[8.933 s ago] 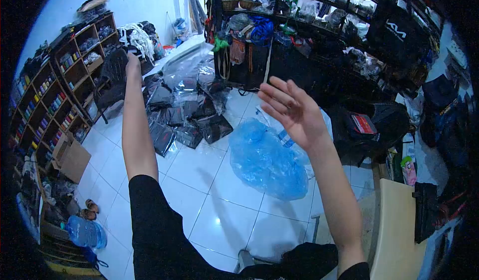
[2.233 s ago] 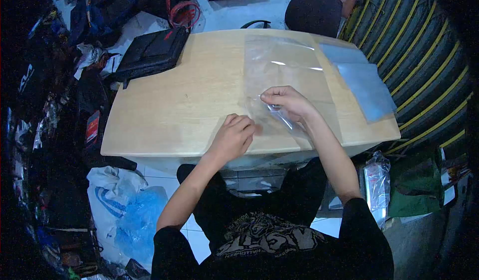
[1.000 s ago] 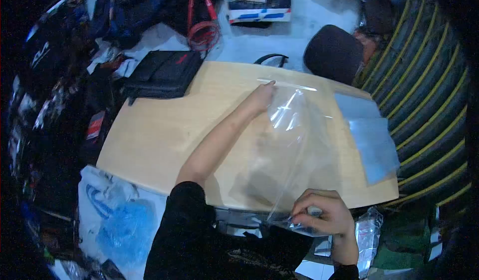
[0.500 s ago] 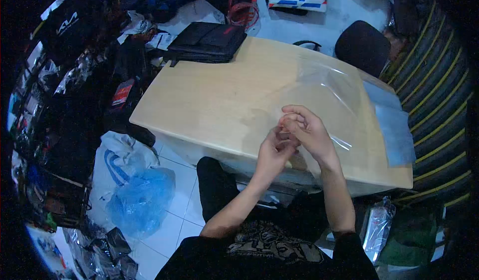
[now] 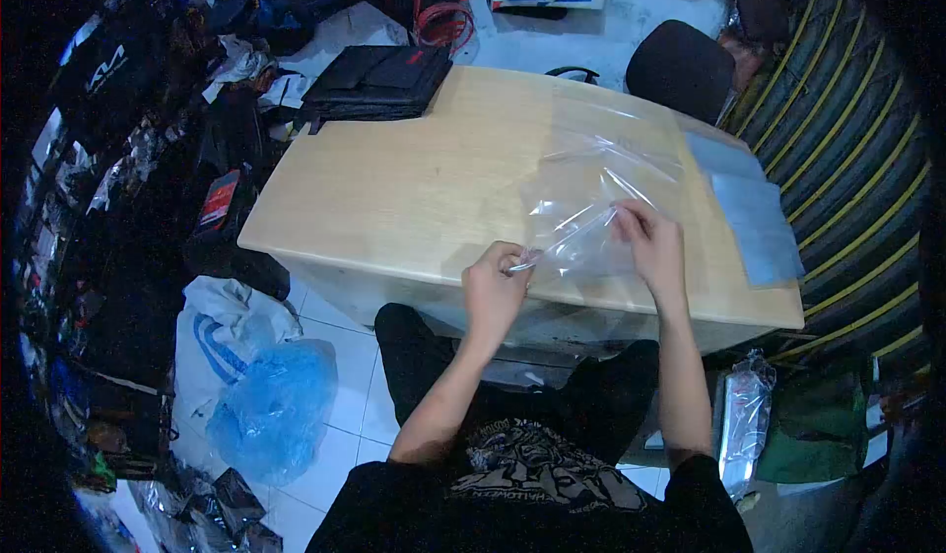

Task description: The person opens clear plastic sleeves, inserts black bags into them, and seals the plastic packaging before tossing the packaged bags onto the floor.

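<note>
A clear plastic sheet or bag [image 5: 581,193] is stretched between my two hands above the front part of the wooden table [image 5: 394,183]. My left hand [image 5: 497,285] pinches its lower left corner near the table's front edge. Higher and to the right, my right hand [image 5: 652,247] grips the plastic between thumb and fingers. Bright creases run across the film, and part of it rests over the tabletop. Whether it is one layer or several I cannot tell.
A black folded case [image 5: 377,82] lies at the table's back left. Greyish-blue sheets [image 5: 754,223] cover its right end. A dark chair [image 5: 680,70] stands behind. On the floor at left is a blue plastic bag [image 5: 271,410]; a green bag [image 5: 813,425] is at lower right.
My hands were close together over the table's front; now they are apart, with the plastic lifted and pulled between them. The view has shifted slightly to the right.
</note>
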### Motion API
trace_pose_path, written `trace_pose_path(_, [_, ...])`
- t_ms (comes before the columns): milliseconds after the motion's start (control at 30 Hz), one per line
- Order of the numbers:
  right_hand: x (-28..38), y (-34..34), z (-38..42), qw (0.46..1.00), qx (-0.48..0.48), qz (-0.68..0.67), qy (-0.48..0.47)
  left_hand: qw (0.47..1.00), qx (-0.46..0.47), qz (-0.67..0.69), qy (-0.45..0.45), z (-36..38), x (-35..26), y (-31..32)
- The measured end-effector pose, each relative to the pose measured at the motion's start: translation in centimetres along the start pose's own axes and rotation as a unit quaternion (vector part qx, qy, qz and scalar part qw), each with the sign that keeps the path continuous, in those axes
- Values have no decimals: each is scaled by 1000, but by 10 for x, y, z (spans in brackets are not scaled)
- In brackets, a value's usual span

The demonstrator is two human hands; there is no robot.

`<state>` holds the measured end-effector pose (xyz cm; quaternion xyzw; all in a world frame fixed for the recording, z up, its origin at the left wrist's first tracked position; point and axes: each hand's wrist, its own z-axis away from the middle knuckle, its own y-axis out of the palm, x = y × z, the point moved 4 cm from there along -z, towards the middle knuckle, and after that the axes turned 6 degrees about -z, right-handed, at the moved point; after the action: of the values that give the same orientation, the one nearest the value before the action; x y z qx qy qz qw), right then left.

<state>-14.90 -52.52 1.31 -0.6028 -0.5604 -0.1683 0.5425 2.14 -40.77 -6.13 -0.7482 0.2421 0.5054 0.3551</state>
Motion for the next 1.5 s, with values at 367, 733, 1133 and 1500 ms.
trace_pose_path(367, [62, 4, -2, 976, 100, 12, -191, 899, 75, -191, 387, 12, -94, 11])
trace_pose_path(733, [108, -14, 15, 938, 40, 25, -343, 935, 95, -192, 284, -69, -138, 86])
trace_pose_path(1133, [115, -18, 83, 883, 48, 131, -448, 784, 149, 600, -44, -169, -176, 120])
trace_pose_path(1500, [29, -65, 110, 887, -399, 179, -147, 722, 105, 681, -64, -210, -120, 108])
